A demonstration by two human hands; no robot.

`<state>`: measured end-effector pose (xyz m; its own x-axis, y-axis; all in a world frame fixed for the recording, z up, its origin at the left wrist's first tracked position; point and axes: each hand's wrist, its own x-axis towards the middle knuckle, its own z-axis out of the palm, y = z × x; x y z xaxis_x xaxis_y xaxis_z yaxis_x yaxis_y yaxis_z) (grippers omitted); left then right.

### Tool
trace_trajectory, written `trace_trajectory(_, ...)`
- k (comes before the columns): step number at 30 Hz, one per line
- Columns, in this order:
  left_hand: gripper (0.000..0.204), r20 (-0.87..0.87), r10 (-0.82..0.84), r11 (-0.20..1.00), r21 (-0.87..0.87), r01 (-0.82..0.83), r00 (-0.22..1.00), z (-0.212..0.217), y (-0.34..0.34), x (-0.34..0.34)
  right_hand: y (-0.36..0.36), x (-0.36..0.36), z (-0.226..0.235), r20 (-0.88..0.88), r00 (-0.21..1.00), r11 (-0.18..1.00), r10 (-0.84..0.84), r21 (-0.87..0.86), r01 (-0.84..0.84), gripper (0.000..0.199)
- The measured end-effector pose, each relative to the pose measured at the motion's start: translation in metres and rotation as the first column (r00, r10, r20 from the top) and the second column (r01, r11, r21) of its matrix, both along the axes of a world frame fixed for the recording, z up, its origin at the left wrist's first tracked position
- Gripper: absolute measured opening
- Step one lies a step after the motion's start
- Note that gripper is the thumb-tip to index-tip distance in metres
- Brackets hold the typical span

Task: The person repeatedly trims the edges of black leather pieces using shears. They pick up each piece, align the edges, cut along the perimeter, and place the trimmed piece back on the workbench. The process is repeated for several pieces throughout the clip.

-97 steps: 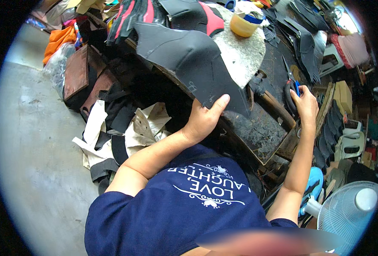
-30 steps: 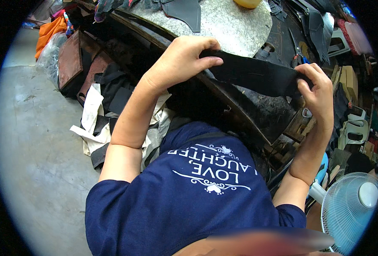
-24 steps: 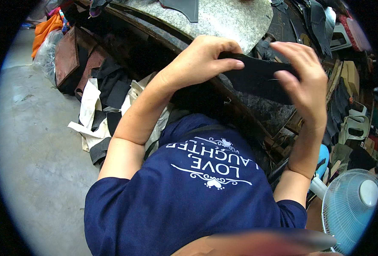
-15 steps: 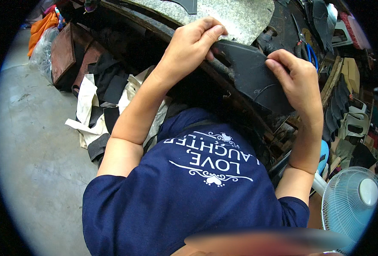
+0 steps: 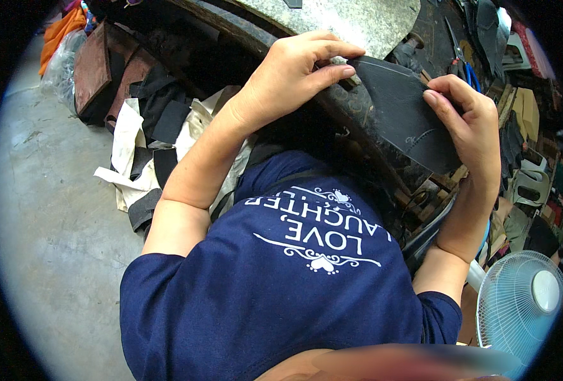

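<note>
By the right grip (image 5: pixel 467 120), the edge of a black panel (image 5: pixel 399 105) is pinched between thumb and forefinger. The left grip (image 5: pixel 300 68) is set at the panel's opposite end, thumb and forefinger slightly parted — whether the corner is clasped there cannot be told. Between the two grips the panel is spread, seen over the edge of a dark worktop (image 5: pixel 433 39), with faint pale markings borne on its face. Just beyond the left grip, a pale speckled slab (image 5: pixel 358 22) is laid on the worktop. Near the right grip, on its far side, blue-handled scissors (image 5: pixel 471 75) are placed. Left of the left grip, white and black scraps (image 5: pixel 128 130) are heaped; well below the right grip, a fan (image 5: pixel 516 311) is positioned.
</note>
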<state>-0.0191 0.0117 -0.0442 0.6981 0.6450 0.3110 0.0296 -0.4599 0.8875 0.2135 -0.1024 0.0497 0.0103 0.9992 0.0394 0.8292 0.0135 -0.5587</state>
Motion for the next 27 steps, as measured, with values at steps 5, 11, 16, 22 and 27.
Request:
trace_trajectory(5, 0.021, 0.015, -0.033, 0.998, 0.062, 0.032, 0.999, -0.002, 0.0, 0.001, -0.002, 0.001, 0.001, -0.013, 0.999, 0.999, 0.031, 0.008, -0.031, 0.015)
trace_trajectory(11, 0.022, 0.053, -0.028, 0.999, -0.019, 0.029, 0.998, 0.0, -0.001, -0.003, -0.003, -0.002, 0.002, -0.009, 1.0, 1.0, 0.028, -0.01, -0.028, 0.015)
trace_trajectory(16, 0.02, -0.031, 0.007, 0.999, 0.039, -0.006, 1.0, 0.003, 0.0, -0.006, -0.004, -0.004, 0.002, -0.014, 0.999, 0.999, 0.045, 0.013, -0.044, 0.016)
trace_trajectory(22, 0.015, -0.073, -0.034, 0.998, 0.043, 0.037, 0.997, 0.007, 0.002, -0.009, -0.006, -0.007, 0.005, -0.035, 0.998, 0.999, 0.047, -0.003, -0.047, 0.016)
trace_trajectory(27, 0.012, -0.112, -0.089, 0.977, 0.186, 0.109, 0.99, 0.009, 0.004, -0.01, -0.008, -0.008, 0.004, 0.03, 0.996, 0.996, 0.084, 0.009, -0.084, 0.016)
